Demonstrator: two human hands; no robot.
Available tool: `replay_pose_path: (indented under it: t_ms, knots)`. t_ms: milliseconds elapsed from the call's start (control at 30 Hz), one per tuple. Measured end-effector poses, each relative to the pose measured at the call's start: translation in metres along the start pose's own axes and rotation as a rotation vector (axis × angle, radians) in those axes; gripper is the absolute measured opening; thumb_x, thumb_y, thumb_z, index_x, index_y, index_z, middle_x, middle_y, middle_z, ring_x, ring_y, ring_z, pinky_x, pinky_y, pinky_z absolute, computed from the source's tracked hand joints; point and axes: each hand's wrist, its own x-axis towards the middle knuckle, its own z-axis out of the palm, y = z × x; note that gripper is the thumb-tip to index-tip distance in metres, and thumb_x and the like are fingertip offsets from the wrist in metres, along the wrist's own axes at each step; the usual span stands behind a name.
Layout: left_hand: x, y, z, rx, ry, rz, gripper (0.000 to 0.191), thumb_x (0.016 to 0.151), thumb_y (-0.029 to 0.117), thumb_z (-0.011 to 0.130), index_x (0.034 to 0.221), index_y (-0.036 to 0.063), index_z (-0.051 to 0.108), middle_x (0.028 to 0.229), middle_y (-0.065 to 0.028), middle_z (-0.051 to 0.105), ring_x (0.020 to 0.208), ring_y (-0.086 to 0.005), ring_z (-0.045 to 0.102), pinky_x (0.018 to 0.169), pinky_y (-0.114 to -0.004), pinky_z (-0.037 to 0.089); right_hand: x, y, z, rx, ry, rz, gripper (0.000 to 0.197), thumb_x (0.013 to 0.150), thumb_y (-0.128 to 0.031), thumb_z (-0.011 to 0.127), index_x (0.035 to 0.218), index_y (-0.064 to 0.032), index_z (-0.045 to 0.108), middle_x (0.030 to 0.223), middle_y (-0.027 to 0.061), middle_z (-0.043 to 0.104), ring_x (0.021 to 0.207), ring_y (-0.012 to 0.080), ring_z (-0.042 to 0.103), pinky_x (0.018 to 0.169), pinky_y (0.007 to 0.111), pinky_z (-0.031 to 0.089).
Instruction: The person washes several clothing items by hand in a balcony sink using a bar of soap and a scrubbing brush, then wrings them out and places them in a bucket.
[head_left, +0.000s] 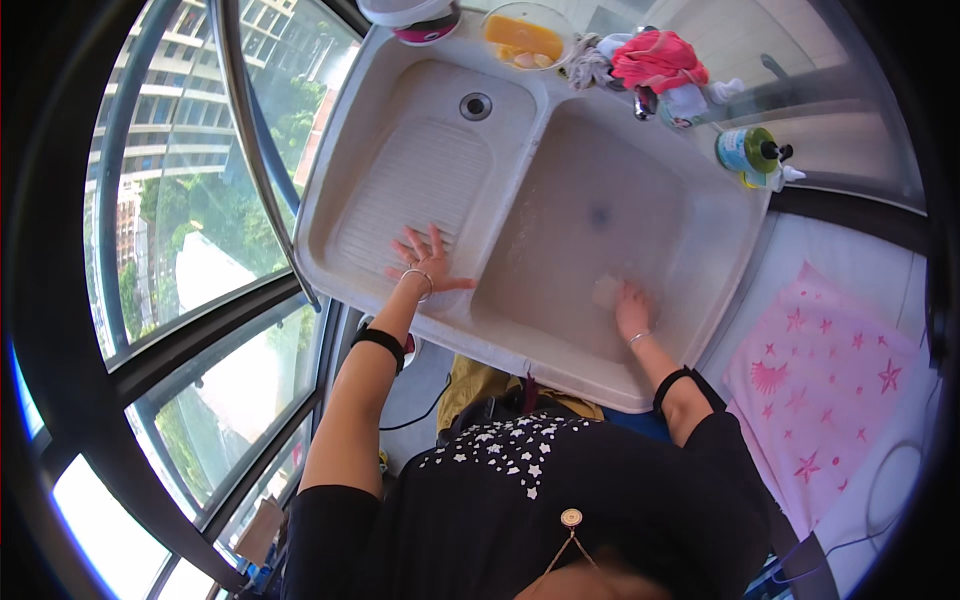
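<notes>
A two-part laundry sink (517, 187) lies before me, the right basin holding cloudy water. My left hand (426, 262) is spread, palm down, near the lower end of the ribbed washboard (420, 180) in the left basin, with nothing in it. In the water of the right basin, my right hand (634, 306) touches or holds a pale, blurred thing (606, 291), perhaps a cloth or sponge; the water hides its shape and the grip. A drain (475, 106) shows in the left basin, and a dark round spot (601, 214) shows through the water in the right.
Along the far rim stand a lidded tub (420, 19), a clear bowl with yellow bars (525, 37), a red cloth (658, 61) over the faucet (643, 103), and a green pump bottle (746, 150). A pink star-patterned cloth (825, 390) lies right; a metal rail (251, 142) crosses the window left.
</notes>
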Motion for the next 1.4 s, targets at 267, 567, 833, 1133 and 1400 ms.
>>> replay_pose_path:
  t_ms: [267,567,833,1133,1400]
  knots:
    - [-0.009,0.005,-0.007,-0.045,0.001,0.017,0.14,0.048,0.069,0.073,0.141,0.0194,-0.018,0.139,-0.0257,-0.032,0.124,-0.0507,-0.03,0.089,-0.076,0.001,0.002,-0.096,-0.022,0.057,-0.044,-0.325,0.041,0.081,-0.01,0.048,0.12,-0.0003,0.044,0.116,0.0188,0.051,0.097,0.0331,0.057,0.076,0.04,0.051]
    - [-0.007,0.007,-0.005,-0.041,-0.019,-0.028,0.14,0.049,0.067,0.074,0.141,0.0193,-0.019,0.138,-0.0254,-0.033,0.125,-0.0503,-0.03,0.089,-0.077,0.001,0.15,-0.128,-0.089,0.106,0.177,-0.198,0.027,0.081,-0.013,0.05,0.106,-0.0027,0.054,0.1,0.0162,0.057,0.084,0.0292,0.061,0.068,0.039,0.051]
    - [-0.002,0.008,-0.007,-0.003,0.02,-0.007,0.143,0.045,0.069,0.074,0.14,0.0207,-0.02,0.138,-0.0253,-0.034,0.123,-0.0532,-0.029,0.087,-0.078,0.004,0.259,-0.014,-0.093,0.299,0.242,0.06,0.033,0.086,-0.024,0.048,0.115,-0.0099,0.055,0.116,0.0174,0.054,0.106,0.0341,0.052,0.09,0.047,0.042]
    - [-0.007,0.005,-0.003,-0.004,0.01,-0.046,0.141,0.046,0.069,0.074,0.141,0.0208,-0.018,0.139,-0.0252,-0.031,0.125,-0.0531,-0.026,0.088,-0.077,0.007,0.215,0.089,-0.081,0.122,0.276,0.283,0.037,0.093,-0.023,0.036,0.127,-0.0107,0.039,0.115,0.0149,0.052,0.102,0.0378,0.053,0.093,0.047,0.04]
    - [-0.004,0.002,-0.002,0.003,0.028,-0.035,0.142,0.044,0.072,0.072,0.141,0.0207,-0.018,0.14,-0.0261,-0.029,0.126,-0.0539,-0.022,0.088,-0.077,0.008,0.12,0.098,-0.031,-0.154,0.23,0.171,0.04,0.089,-0.017,0.041,0.128,-0.0101,0.038,0.114,0.014,0.053,0.101,0.0333,0.054,0.091,0.046,0.04]
